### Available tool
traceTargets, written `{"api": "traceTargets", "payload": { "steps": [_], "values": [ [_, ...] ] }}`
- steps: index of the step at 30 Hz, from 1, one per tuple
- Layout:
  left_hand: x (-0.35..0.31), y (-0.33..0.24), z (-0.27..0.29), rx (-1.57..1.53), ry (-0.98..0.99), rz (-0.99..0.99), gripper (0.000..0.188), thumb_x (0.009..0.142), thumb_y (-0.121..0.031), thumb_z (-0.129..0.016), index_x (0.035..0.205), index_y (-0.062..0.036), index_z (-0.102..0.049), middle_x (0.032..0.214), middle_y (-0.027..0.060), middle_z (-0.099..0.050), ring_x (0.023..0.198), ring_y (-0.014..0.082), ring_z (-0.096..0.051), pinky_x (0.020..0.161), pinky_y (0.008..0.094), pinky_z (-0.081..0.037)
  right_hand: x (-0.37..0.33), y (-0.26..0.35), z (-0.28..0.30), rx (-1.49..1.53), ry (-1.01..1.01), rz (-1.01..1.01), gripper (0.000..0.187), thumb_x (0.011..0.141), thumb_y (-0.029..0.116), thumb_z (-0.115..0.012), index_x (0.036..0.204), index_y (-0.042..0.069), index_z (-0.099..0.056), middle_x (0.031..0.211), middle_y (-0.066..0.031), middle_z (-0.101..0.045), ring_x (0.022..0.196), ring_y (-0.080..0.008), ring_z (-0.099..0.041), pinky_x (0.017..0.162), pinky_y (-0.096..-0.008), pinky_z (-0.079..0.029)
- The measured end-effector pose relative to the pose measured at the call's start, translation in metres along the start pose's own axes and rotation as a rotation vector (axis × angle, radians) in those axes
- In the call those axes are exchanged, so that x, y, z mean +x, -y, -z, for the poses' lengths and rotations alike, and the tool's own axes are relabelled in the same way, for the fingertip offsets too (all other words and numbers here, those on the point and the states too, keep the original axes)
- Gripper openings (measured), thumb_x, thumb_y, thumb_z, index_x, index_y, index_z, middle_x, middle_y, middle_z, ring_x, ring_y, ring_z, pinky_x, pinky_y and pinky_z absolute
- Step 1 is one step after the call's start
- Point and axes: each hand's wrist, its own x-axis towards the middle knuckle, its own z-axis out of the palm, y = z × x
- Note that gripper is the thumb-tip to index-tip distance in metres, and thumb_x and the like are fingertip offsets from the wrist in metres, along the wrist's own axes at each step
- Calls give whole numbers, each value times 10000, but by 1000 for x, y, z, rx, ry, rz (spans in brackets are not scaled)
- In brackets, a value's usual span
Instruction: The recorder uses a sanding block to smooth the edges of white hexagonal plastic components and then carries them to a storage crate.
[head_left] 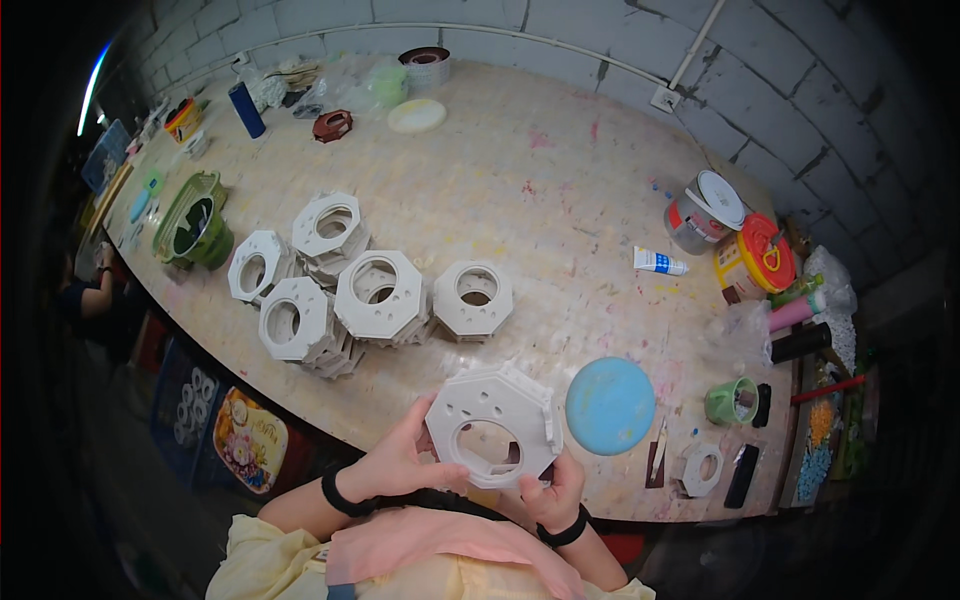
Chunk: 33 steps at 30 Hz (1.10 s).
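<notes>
Both my hands grip a white octagonal frame (527,420) with a large round hole and several small holes in its face, tilted up at the table's near edge. My left hand (405,462) clasps its left side, the thumb across the lower rim. My right hand (556,492) holds the lower right corner, with some fingers hidden behind the piece. Just beyond stand stacks of similar octagonal frames (352,312), and a single-looking stack (452,318) sits at their right. A round light-blue disc (610,405) lies close to my right hand.
At right lie a craft knife (659,452), a small octagonal ring (692,478), a black phone-like slab (741,477) and a green cup (722,403). Tubs (745,265) and a white tube (655,262) stand farther back. A green basket (205,235) is at left; another person (95,290) sits beyond.
</notes>
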Motion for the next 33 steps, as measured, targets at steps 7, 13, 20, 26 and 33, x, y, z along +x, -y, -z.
{"api": "traceTargets", "payload": {
  "steps": [7, 13, 20, 26, 33],
  "values": [
    [9, 7, 10, 115, -33, -76, 890, 735, -103, -724, 1391, -20, -129, 1304, 129, -359, 1209, 219, -388, 1015, 374, -318, 8, 5, 8, -526, 116, 358, 436, 683, 340, -740, 824, -31, -558, 601, -98, -524, 481, -219, -534, 429, -296, -428],
    [14, -2, 16, 263, -51, -254, 876, 704, -101, -736, 1386, -46, -189, 1310, 120, -371, 1227, 221, -362, 1037, 362, -277, 10, 4, 8, -614, 178, 499, 472, 680, 362, -732, 879, -32, -564, 636, -109, -538, 473, -214, -518, 432, -300, -409],
    [9, -32, 15, 593, 62, -350, 817, 651, -159, -772, 1329, -50, -331, 1286, 135, -395, 1204, 269, -382, 1022, 373, -280, 15, 6, 8, -604, 248, 512, 423, 596, 273, -789, 816, -5, -558, 726, -129, -604, 570, -250, -590, 483, -306, -477],
    [9, -45, 14, 756, 170, -487, 691, 653, -141, -758, 1248, -41, -421, 1225, 142, -446, 1170, 316, -406, 980, 386, -314, 17, 10, 13, -659, 323, 604, 398, 572, 275, -785, 790, 17, -574, 688, -103, -578, 539, -236, -570, 451, -295, -451],
    [5, -36, 20, 757, 336, -197, 435, 653, -82, -738, 1022, -13, -519, 958, 103, -580, 882, 236, -577, 767, 319, -452, 22, 24, 20, -743, 358, 495, 438, 564, 345, -795, 771, 37, -562, 674, -99, -579, 555, -243, -574, 483, -311, -445]
  ]
}}
